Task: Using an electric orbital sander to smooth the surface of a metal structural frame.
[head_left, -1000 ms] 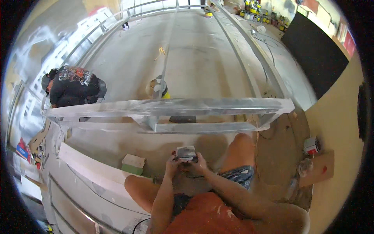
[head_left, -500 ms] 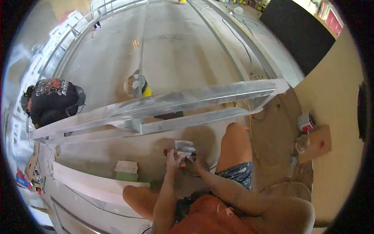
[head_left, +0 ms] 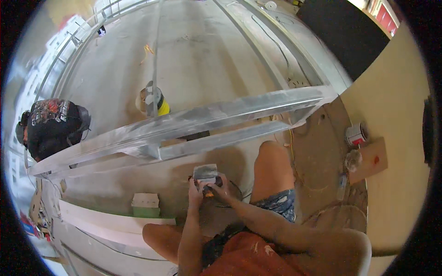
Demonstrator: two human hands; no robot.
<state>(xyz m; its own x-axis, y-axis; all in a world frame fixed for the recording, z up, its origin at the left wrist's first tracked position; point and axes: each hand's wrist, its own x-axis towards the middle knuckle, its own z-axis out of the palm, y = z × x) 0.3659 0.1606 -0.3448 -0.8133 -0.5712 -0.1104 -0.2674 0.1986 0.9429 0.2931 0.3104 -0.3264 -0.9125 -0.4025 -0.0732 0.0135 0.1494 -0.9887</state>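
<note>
Both hands hold what looks like a small electric sander point(head_left: 205, 172) between my knees, with a grey squarish sheet across its face and a dark, partly orange body. My left hand point(head_left: 194, 190) grips its left side, fingers bent around the edge. On the other side, my right hand point(head_left: 222, 186) is closed on it, its fingers beside the sheet. My thumbs lie close together below the sheet. Much of the body is hidden by my hands. Beyond it runs a long metal frame point(head_left: 193, 120), whitish with dust or filler.
To the left lie a long white board point(head_left: 101, 220) and a white-and-green box point(head_left: 146, 205). Past the frame are a bucket with a yellow band point(head_left: 163, 107) and a crouching person in black point(head_left: 53, 124). A paint can point(head_left: 356, 134) and a cardboard piece point(head_left: 369, 161) are at right.
The view has turned a little, so the scene sits further left. The sander's sheet faces me more squarely, and my right hand has moved up along its side.
</note>
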